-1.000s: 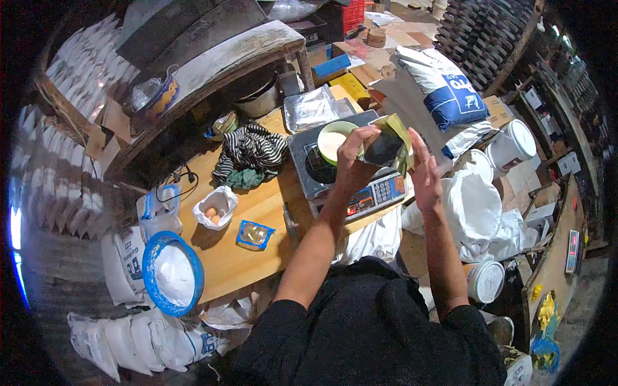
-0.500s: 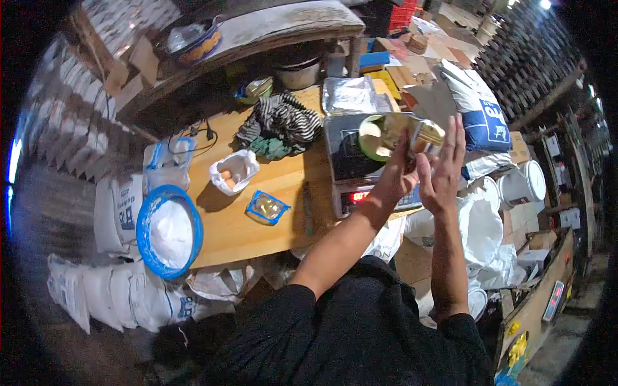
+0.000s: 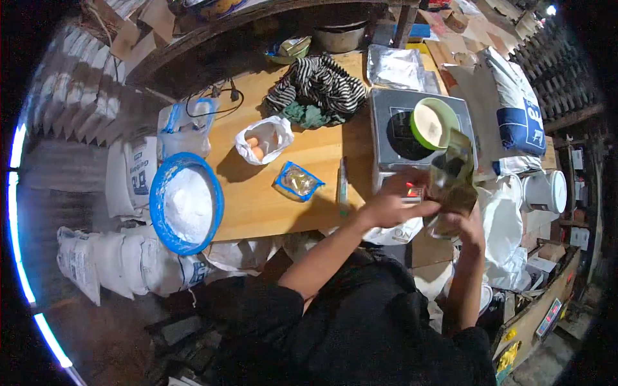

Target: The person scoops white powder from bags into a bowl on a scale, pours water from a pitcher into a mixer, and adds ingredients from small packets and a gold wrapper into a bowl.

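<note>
A shiny gold foil packet is between my two hands, close in front of the scale. My left hand grips it from the left, its fingers partly blurred. On the packet's lower right side, my right hand has its fingers and thumb closed. Just beyond, a green bowl with pale powder in it sits on the black top of a digital scale. The scale's red display is partly covered by my left hand.
On the wooden table lie a box cutter, a blue-edged packet, a bag of eggs and a striped cloth. A blue basin of white powder stands at the left edge. White buckets are at right.
The packet has come away from over the bowl, down towards my body. My right hand, earlier flat and open beside it, now grips it. The view has shifted, so the table appears farther right.
</note>
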Motion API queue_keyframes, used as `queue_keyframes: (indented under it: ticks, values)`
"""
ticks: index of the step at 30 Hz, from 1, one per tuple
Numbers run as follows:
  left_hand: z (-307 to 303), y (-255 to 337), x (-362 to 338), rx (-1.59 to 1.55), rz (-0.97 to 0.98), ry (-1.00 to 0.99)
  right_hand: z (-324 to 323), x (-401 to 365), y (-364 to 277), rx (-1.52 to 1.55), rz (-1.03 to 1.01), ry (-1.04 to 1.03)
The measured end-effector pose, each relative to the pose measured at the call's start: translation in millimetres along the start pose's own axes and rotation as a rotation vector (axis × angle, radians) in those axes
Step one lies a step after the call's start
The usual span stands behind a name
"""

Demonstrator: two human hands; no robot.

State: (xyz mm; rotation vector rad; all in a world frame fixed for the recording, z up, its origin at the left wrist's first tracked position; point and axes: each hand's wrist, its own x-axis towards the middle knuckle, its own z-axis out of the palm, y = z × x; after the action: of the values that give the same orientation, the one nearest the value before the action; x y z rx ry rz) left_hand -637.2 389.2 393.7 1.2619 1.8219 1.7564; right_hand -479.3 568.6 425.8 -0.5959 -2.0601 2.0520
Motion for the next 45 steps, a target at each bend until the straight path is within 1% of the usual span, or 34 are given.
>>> queue_keyframes:
  ticks: [1,2,3,4,5,7,9,10,11,12,13,14,15,17,18,20,21,23,25,26,27,28,29,31,32,35,36,39,40,41,43,44,45]
  values:
    - [-23.2,-0.1,-15.7,0.103,-0.091,0.019,-0.7,-8.0,9.3,0.015,0.015,0.005]
    - [-33.3,-5.9,-34.1,0.028,-0.181,0.324,-2.5,-16.5,18.8,0.030,0.030,0.016]
    - [-50.4,-23.2,-51.9,0.353,-0.294,0.520,-5.5,-25.3,30.4,0.056,0.034,0.072]
    - [-67.5,-40.7,-69.5,0.639,-0.468,0.697,-9.5,-36.1,43.0,0.082,0.040,0.131]
    - [-82.2,-59.3,-88.6,0.787,-0.607,0.705,-12.8,-45.3,52.6,0.105,0.045,0.190]
    - [-106.3,-102.3,-124.1,1.086,-0.873,0.708,-15.2,-53.3,60.5,0.093,0.060,0.137]
    - [-117.7,-111.0,-140.0,1.056,-0.839,0.571,-23.2,-61.5,75.4,0.083,0.111,0.104]
    - [-118.8,-110.1,-141.2,1.038,-0.812,0.497,-24.8,-66.8,88.7,0.072,0.079,0.131]
    - [-116.2,-77.3,-126.4,1.085,-0.848,0.398,-28.8,-72.1,101.5,0.059,0.042,0.165]
    - [-122.3,-99.2,-138.6,0.955,-0.875,0.452,-38.2,-80.6,111.2,0.016,-0.033,0.165]
    - [-118.9,-105.7,-145.6,0.883,-0.874,0.480,-47.2,-94.6,120.1,-0.003,-0.078,0.187]
    - [-115.2,-111.5,-152.1,0.811,-0.873,0.509,-58.5,-111.5,126.5,0.000,-0.107,0.210]
    - [-103.9,-102.2,-152.2,0.796,-0.840,0.522,-69.5,-130.1,131.8,0.027,-0.119,0.239]
    - [-84.0,-126.4,-166.4,0.732,-0.540,0.634,-95.9,-169.6,135.7,0.104,-0.103,0.291]
    - [-53.5,-114.3,-159.3,0.540,-0.422,0.659,-109.2,-190.1,136.8,0.149,-0.090,0.313]
    - [33.4,-61.3,-141.4,0.130,-0.217,0.699,-141.0,-223.7,171.3,-0.030,-0.161,0.321]
    - [89.0,-27.5,-128.6,0.069,-0.191,0.655,-150.6,-241.2,182.5,-0.125,-0.188,0.322]
    - [210.6,40.0,-110.0,-0.050,-0.152,0.562,-160.7,-275.1,199.0,-0.153,-0.189,0.317]
    - [312.1,69.8,-103.0,-0.082,-0.012,0.313,-172.9,-310.4,194.6,-0.131,-0.207,0.344]
    - [352.3,92.1,-102.5,-0.224,-0.105,0.127,-180.9,-326.8,197.0,-0.108,-0.222,0.397]
    - [387.4,112.2,-102.9,-0.362,-0.194,-0.062,-189.7,-346.2,192.8,0.079,-0.233,0.445]
    - [418.3,109.7,-105.1,-0.387,-0.185,-0.145,-205.4,-366.3,194.8,0.056,-0.255,0.507]
    - [437.3,119.9,-100.8,-0.208,-0.168,-0.299,-220.4,-385.0,197.4,0.038,-0.276,0.571]
    - [475.3,142.3,-88.6,0.084,0.069,-0.531,-250.9,-424.1,200.1,0.012,-0.284,0.672]
    - [494.4,140.7,-86.5,0.202,0.073,-0.623,-263.2,-439.8,202.6,0.003,-0.283,0.716]
    - [549.0,138.4,-72.4,0.251,0.297,-0.874,-295.8,-467.5,209.5,-0.026,-0.180,0.832]
    - [565.6,143.3,-65.8,0.256,0.372,-0.913,-308.3,-473.3,216.1,-0.069,-0.207,0.909]
    - [625.5,148.5,-49.7,0.186,0.402,-0.960,-352.3,-487.6,240.3,0.003,-0.171,1.030]
    - [647.0,140.1,-41.7,0.173,0.434,-1.035,-370.2,-493.4,248.4,-0.023,-0.166,1.041]
    - [669.1,123.0,-31.2,0.203,0.445,-1.118,-389.0,-496.9,242.9,-0.096,-0.138,1.033]
    - [717.0,69.5,-11.6,0.266,0.466,-1.278,-431.2,-498.6,234.5,-0.241,-0.081,1.004]
    - [741.5,40.4,-4.6,0.269,0.254,-1.329,-454.9,-494.0,242.5,-0.306,-0.127,0.987]
    - [761.7,30.0,7.8,0.136,0.153,-1.405,-476.8,-488.5,238.0,-0.312,-0.121,0.970]
